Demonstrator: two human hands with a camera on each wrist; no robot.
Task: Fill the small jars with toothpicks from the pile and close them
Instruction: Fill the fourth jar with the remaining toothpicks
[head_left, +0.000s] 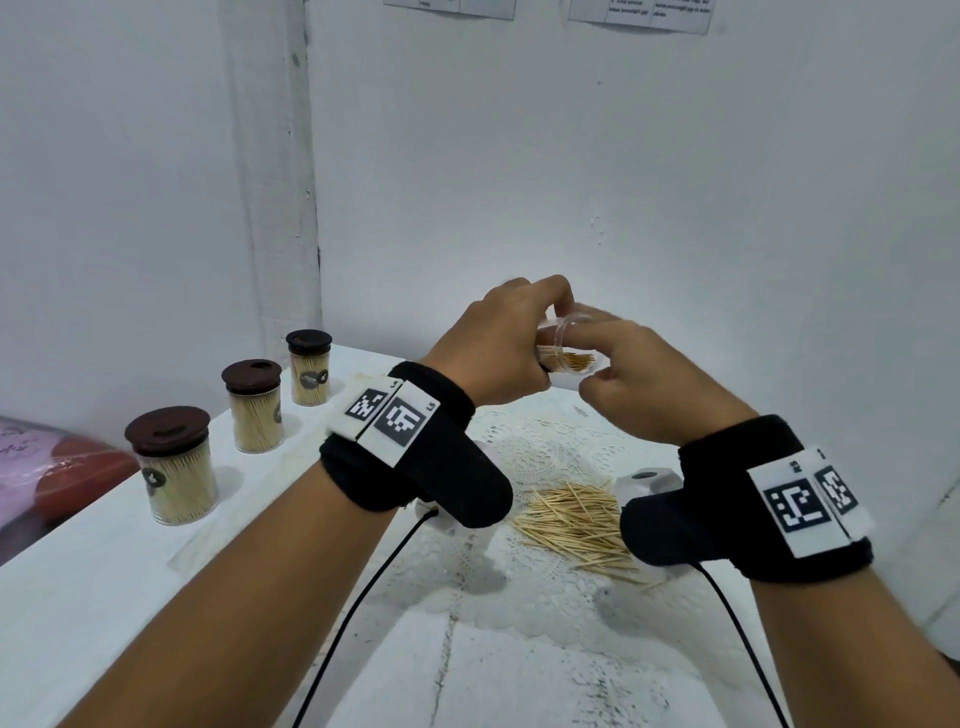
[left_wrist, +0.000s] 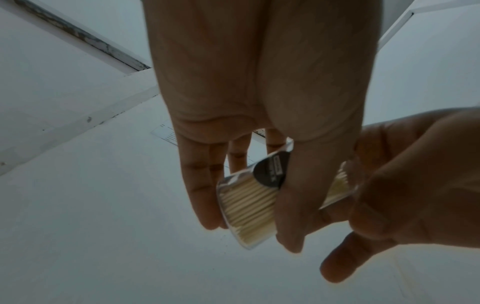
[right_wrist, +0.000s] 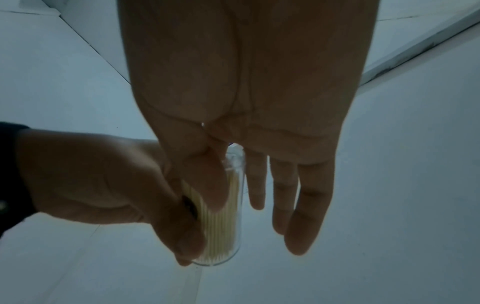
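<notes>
Left hand (head_left: 493, 343) fingers (left_wrist: 205, 197) and thumb curled round a clear open jar (left_wrist: 249, 207), held tilted in the air above the surface (head_left: 104, 561), mouth toward the right hand (head_left: 639, 384). Jar already packed with toothpicks (head_left: 571, 359), a dark label (left_wrist: 270, 172) on its side. Right thumb and forefinger (right_wrist: 205, 181) pressed together at the jar's rim, seemingly pinching toothpicks, though not clearly shown; the other right fingers (right_wrist: 306, 216) stretched out loosely beside the glass. Below the hands, a loose pile of toothpicks (head_left: 576, 519) lying on a white lace doily (head_left: 535, 452). Off to the left on the surface, three filled jars with brown lids (head_left: 171, 462) (head_left: 254, 405) (head_left: 310, 368) standing upright in a row, well apart from the pile. Black wristbands with printed markers (head_left: 400, 421) (head_left: 800, 504) on both wrists.
</notes>
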